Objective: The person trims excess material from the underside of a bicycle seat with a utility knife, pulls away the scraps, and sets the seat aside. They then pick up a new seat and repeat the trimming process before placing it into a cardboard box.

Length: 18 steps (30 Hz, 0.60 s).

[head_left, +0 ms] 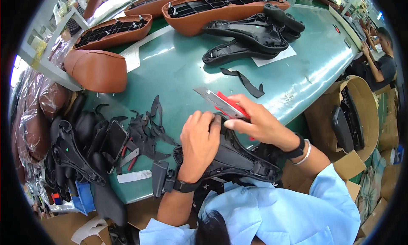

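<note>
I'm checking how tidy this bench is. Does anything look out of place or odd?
Yes: a lone black strip lies on the green table, apart from the heap of similar scraps left of the left hand.

Green tabletop [178, 77], brown padded pieces [97, 71], black shells [250, 44], black scraps [146, 136]

We can read no words, numbers or signs: the white paper strip [134, 176] on the green table [170, 81] and the white sheet [132, 60] beside the brown cushion [97, 70] show nothing legible
</note>
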Each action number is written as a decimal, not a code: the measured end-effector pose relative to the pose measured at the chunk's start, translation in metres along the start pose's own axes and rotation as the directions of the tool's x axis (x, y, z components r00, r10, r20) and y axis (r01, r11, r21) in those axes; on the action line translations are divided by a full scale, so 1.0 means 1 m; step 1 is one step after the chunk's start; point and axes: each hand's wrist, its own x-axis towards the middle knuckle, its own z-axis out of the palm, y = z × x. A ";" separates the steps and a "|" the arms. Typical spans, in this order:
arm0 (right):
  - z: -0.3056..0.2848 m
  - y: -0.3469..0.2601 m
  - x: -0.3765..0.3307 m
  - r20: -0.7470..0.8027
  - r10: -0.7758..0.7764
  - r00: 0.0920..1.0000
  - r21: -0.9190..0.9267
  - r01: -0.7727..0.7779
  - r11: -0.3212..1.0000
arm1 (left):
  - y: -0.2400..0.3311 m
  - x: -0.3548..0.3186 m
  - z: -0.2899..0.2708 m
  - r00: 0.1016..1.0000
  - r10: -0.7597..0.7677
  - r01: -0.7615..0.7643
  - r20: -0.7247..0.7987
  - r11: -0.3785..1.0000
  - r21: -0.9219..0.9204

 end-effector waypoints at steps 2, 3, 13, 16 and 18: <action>-0.012 0.012 -0.014 -0.062 -0.110 0.992 -0.218 0.094 0.971 | -0.002 -0.001 -0.001 0.999 -0.050 0.049 -0.016 0.997 -0.051; -0.020 0.017 -0.020 -0.032 -0.269 0.963 -0.392 0.236 0.889 | -0.001 -0.002 -0.001 0.994 -0.100 0.096 -0.033 0.990 -0.101; 0.000 -0.003 -0.056 0.131 -0.118 0.984 -0.811 0.175 0.558 | 0.008 0.002 -0.004 0.801 -0.595 0.370 0.065 0.408 -0.835; 0.017 -0.004 -0.085 0.055 -0.039 0.998 -0.763 0.068 0.643 | -0.008 0.003 -0.004 0.779 -0.625 0.080 -0.041 0.164 -0.983; 0.022 -0.008 -0.100 0.033 0.002 0.999 -0.769 0.025 0.639 | -0.006 0.004 -0.005 0.744 -0.666 0.066 -0.049 0.147 -0.987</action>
